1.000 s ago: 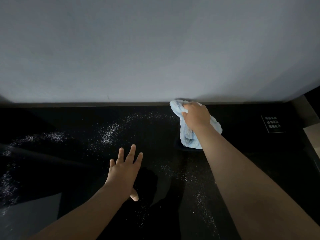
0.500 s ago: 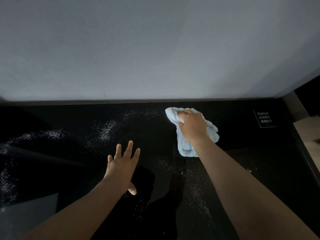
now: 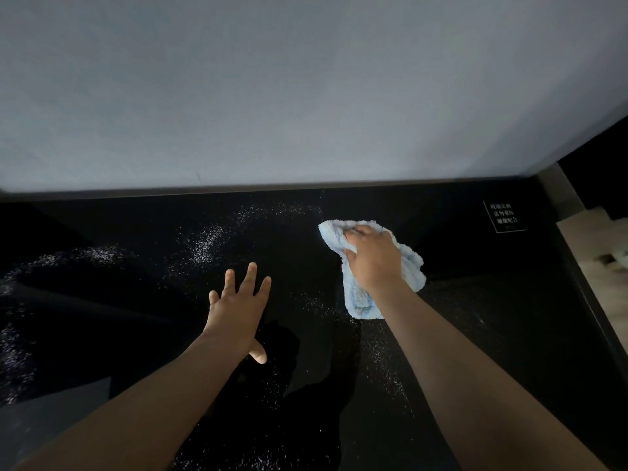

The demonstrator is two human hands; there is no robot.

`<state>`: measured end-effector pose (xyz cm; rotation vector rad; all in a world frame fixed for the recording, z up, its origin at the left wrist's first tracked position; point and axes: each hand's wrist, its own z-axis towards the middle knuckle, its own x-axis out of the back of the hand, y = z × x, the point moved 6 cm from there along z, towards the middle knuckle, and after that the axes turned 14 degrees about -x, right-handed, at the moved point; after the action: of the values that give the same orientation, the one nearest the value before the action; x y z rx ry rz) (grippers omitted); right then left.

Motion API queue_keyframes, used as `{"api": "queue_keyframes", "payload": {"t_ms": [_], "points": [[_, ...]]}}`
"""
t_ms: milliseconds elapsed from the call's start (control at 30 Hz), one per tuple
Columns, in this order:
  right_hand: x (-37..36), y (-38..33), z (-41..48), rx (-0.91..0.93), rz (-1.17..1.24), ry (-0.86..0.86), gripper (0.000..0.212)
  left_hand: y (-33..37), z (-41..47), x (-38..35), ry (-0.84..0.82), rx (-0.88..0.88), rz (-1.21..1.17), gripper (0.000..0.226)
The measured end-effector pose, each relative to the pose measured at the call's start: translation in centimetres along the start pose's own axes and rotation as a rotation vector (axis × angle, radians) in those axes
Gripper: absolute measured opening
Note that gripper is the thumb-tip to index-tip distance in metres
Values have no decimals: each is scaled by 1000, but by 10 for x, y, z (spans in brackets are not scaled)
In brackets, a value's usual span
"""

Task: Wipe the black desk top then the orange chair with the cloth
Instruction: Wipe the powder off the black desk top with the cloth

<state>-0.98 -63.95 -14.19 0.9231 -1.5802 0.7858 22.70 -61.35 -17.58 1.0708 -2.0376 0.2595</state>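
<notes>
A glossy black desk top (image 3: 509,334) fills the lower half of the view, speckled with white dust (image 3: 204,243) across its left and centre. My right hand (image 3: 372,258) presses a crumpled light blue cloth (image 3: 360,300) flat on the desk, right of centre, a short way in front of the wall. My left hand (image 3: 239,309) lies flat on the desk with fingers spread, holding nothing. The orange chair is not in view.
A pale grey wall (image 3: 306,90) rises along the desk's far edge. A small sign with white lettering (image 3: 503,216) sits at the desk's back right. Beyond the right edge lies light wooden flooring (image 3: 598,253).
My right hand has dragged the cloth back from the wall edge toward me. My left hand has stayed flat on the desk.
</notes>
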Motion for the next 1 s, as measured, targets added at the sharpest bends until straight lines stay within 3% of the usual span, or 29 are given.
{"api": "queue_keyframes", "payload": {"t_ms": [1000], "points": [[-28, 31, -110, -138, 22, -5, 45, 3, -8, 9, 41, -34, 32, 137]]}}
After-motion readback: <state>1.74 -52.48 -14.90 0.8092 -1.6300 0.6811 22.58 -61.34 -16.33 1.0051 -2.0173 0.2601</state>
